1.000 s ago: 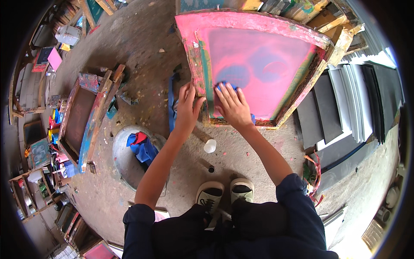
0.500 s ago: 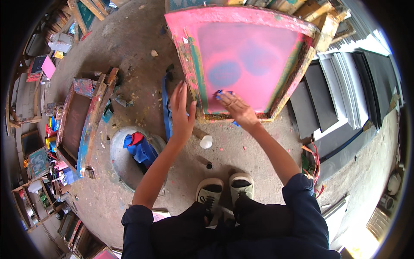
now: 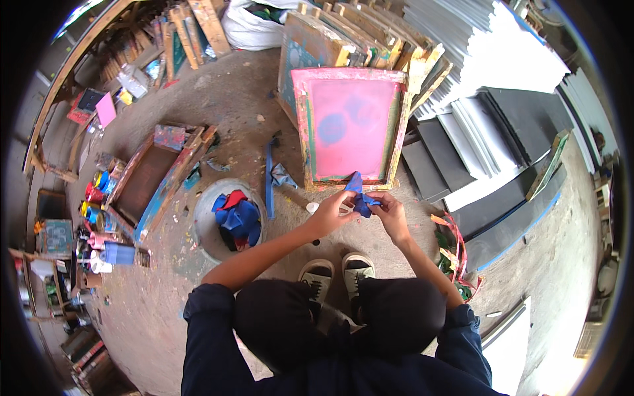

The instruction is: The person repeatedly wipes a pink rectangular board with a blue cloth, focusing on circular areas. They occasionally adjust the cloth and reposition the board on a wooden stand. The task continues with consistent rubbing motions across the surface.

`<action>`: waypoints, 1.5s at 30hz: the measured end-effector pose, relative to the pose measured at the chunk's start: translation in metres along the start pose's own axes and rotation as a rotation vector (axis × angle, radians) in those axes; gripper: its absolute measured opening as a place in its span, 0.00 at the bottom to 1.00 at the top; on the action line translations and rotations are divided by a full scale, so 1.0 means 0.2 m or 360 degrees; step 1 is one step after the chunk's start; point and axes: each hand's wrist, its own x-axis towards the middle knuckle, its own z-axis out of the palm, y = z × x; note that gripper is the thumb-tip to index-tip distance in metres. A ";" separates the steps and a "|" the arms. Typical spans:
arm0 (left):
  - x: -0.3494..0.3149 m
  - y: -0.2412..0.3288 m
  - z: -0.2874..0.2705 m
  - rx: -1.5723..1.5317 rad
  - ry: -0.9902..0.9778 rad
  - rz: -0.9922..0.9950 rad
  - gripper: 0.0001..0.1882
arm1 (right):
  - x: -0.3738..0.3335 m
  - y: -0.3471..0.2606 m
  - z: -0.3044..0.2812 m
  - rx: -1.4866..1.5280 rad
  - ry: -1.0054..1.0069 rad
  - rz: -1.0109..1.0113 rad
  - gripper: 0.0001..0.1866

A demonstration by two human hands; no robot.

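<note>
Between my two hands is a crumpled blue cloth (image 3: 361,203). My left hand (image 3: 332,212) pinches its left side with bent fingers, and my right hand (image 3: 389,210) grips its right side. Just beyond them a pink screen-printing frame (image 3: 352,155) leans upright against a stack of other frames. Its pink mesh carries two blurry bluish round patches, and green strips run along the inner edges of the wood. The cloth's upper tip overlaps the frame's bottom rail in view.
A round bucket (image 3: 209,247) with blue and red cloths (image 3: 239,216) stands at left. Beyond it lies another wooden frame (image 3: 146,175) near paint containers. Stacked wooden frames (image 3: 370,39) stand behind; black and white sheets (image 3: 462,158) lean at right, with red strips (image 3: 456,247) near my right arm.
My right hand has come off the mesh, bringing the blue cloth down. My left hand has left the frame's side and now holds the cloth too. The view has shifted.
</note>
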 end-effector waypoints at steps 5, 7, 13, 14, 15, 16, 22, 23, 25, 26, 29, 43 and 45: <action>-0.08 0.18 -0.11 0.0089 0.0190 0.0026 0.07 | -0.11 -0.11 0.05 0.0055 0.0185 -0.0092 0.10; -0.14 0.22 -0.15 0.0087 0.0230 0.0017 0.08 | -0.14 -0.14 0.05 0.0099 0.0181 -0.0104 0.10; -0.29 0.27 -0.13 0.0035 0.0088 -0.0345 0.20 | -0.21 -0.21 0.03 0.0066 0.0218 -0.0096 0.13; -0.29 0.30 -0.08 0.0015 0.0137 -0.0264 0.22 | -0.23 -0.22 0.02 0.0055 0.0162 -0.0065 0.12; -0.28 0.34 -0.03 -0.0004 0.0188 -0.0182 0.24 | -0.25 -0.24 0.01 0.0045 0.0107 -0.0035 0.12; -0.28 0.35 -0.01 -0.0002 0.0244 -0.0123 0.26 | -0.27 -0.24 0.03 0.0062 0.0038 0.0003 0.12; -0.18 0.22 -0.01 -0.0199 -0.0070 -0.0409 0.21 | -0.26 -0.16 0.06 -0.0107 -0.0225 0.0089 0.10; -0.18 0.19 0.00 -0.0170 -0.0108 -0.0491 0.19 | -0.24 -0.12 0.05 -0.0161 -0.0232 0.0083 0.10; -0.18 0.07 0.03 -0.0104 -0.0030 -0.0590 0.13 | -0.20 -0.01 0.03 -0.0306 -0.0243 0.0093 0.10; -0.17 -0.01 0.03 -0.0002 -0.0077 -0.0551 0.13 | -0.17 0.08 0.01 -0.0401 -0.0246 0.0084 0.09; -0.11 -0.19 0.01 0.0255 -0.0239 -0.0536 0.13 | -0.03 0.37 -0.10 -0.0636 -0.0210 0.0113 0.09; -0.23 -0.60 0.07 0.0265 -0.0007 -0.0479 0.13 | 0.61 0.77 0.11 -0.1470 0.0622 -0.0250 0.18; -0.23 -0.59 0.04 0.0191 -0.0009 -0.0535 0.12 | 0.62 0.73 0.14 -0.1321 0.0661 -0.0259 0.18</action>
